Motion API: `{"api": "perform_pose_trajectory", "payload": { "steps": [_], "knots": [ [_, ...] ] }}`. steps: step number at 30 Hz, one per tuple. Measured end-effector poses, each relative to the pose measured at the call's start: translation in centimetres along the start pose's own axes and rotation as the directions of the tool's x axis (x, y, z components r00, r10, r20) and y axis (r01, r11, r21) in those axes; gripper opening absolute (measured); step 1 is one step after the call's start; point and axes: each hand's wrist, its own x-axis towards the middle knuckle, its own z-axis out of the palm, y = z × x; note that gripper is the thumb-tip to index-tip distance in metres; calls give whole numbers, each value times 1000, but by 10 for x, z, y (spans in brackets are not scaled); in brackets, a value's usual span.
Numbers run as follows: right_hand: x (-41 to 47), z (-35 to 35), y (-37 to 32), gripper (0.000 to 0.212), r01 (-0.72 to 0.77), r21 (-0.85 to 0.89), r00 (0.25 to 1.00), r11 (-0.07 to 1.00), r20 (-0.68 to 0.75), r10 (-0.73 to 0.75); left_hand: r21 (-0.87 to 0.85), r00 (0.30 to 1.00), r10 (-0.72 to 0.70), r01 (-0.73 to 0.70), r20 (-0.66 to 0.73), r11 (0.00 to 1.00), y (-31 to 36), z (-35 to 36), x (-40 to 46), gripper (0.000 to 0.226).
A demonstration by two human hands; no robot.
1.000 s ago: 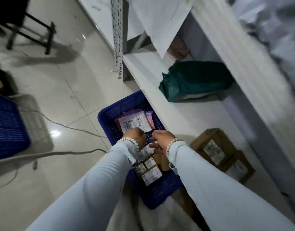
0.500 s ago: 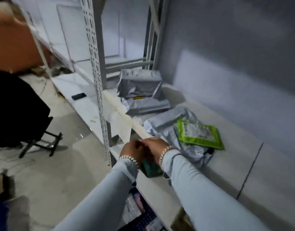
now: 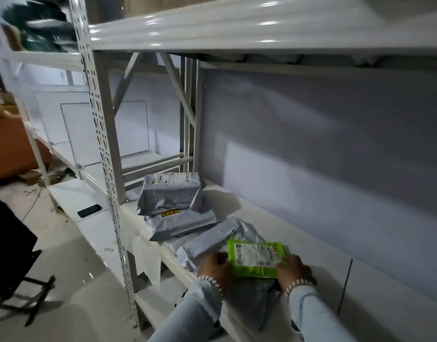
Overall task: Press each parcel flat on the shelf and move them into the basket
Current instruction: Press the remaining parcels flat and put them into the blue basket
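White metal shelving (image 3: pixel 311 233) fills our view, grey parcels (image 3: pixel 170 196) stacked far left on it. Near us, the green parcel (image 3: pixel 255 257) lies on a grey mailer (image 3: pixel 212 240); our left hand (image 3: pixel 216 267) and right hand (image 3: pixel 292 269) grip its opposite edges.

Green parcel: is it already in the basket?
No, the green parcel lies on grey parcels on the shelf, held between the left hand and right hand.

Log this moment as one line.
left hand: grips green parcel | right hand: grips it too | parcel lies on grey parcel on shelf
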Motion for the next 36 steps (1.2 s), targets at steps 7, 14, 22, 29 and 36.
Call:
{"api": "perform_pose_trajectory", "payload": {
  "steps": [7, 14, 22, 29, 36],
  "knots": [
    [27, -7, 9, 41, -29, 211, 999, 977, -38, 38, -6, 991, -127, 127, 44, 992, 12, 17, 10, 48],
    [33, -19, 26, 20, 65, 119, 996, 991, -66, -58, 152, 985, -141, 126, 97, 980, 13, 22, 11, 44],
    [13, -38, 54, 24, 18, 368, 970, 930, -233, 73, 306, 975, -38, -31, 217, 951, 28, 46, -10, 25],
    [-18, -51, 100, 22, -198, 145, 839, 969, -487, 244, 347, 893, -61, -110, 445, 931, 26, 89, -42, 28],
    [-15, -14, 88, 25, 272, -290, 788, 917, -481, -386, 457, 916, -74, -126, 395, 881, 19, 101, -45, 33]
  ]
}}
